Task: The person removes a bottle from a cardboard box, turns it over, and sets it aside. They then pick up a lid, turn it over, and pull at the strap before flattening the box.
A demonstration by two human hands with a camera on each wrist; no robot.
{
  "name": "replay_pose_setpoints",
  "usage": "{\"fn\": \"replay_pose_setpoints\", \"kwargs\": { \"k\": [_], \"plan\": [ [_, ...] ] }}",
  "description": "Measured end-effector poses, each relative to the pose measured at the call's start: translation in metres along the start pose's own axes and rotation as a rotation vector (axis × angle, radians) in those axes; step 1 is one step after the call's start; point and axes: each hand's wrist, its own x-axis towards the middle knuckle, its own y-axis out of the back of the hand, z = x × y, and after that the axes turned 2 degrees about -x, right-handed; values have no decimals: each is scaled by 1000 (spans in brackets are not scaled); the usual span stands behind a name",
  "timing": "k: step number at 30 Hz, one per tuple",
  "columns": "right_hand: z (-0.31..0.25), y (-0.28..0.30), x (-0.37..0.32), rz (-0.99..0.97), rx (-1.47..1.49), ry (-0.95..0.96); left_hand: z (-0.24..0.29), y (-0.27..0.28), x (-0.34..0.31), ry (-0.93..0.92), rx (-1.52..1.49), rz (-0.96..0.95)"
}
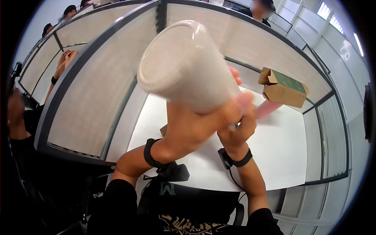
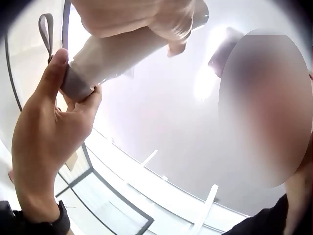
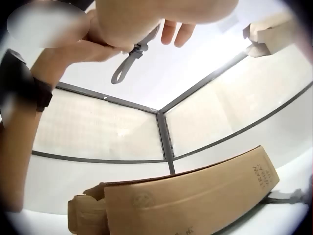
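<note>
A glossy off-white cup [image 1: 176,58] is held up above the table, tilted with its round base toward the head camera. My left hand [image 1: 196,125] grips it around the body. At the cup's other end is a grey lid [image 2: 78,87], pinched between the thumb and fingers of my right hand [image 2: 54,122] in the left wrist view. A grey strap loop [image 3: 139,51] hangs from that end in the right wrist view. The head view has the lid hidden behind my hands.
A green and brown cardboard box [image 1: 284,89] with torn-up flaps lies toward the back right of the white table [image 1: 274,156]. Another cardboard box [image 3: 190,196] is close below my right wrist. Framed partitions [image 1: 94,86] surround the table. Other people sit beyond them.
</note>
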Motion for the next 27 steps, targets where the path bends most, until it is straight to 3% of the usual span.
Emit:
{"fn": "replay_pose_setpoints", "kwargs": {
  "k": [2,4,7,9,13,15,27],
  "plan": [
    [4,-6,-12,-53,284,-161,-5,4,1,-177,192,-130],
    [5,-4,-12,-151,427,-279,-16,5,-1,-189,268,-147],
    [5,7,5,-342,407,-401,-24,5,7,-174,354,-234],
    [3,11,13,-360,434,-429,-22,-3,3,-273,347,-218],
    [6,18,15,-347,507,-462,-24,-18,1,-309,19,-363],
    [4,20,16,-334,547,-475,-30,-25,4,-507,72,-413],
    [9,19,0,-298,678,-475,-26,-32,-3,-496,54,-376]
  ]
}}
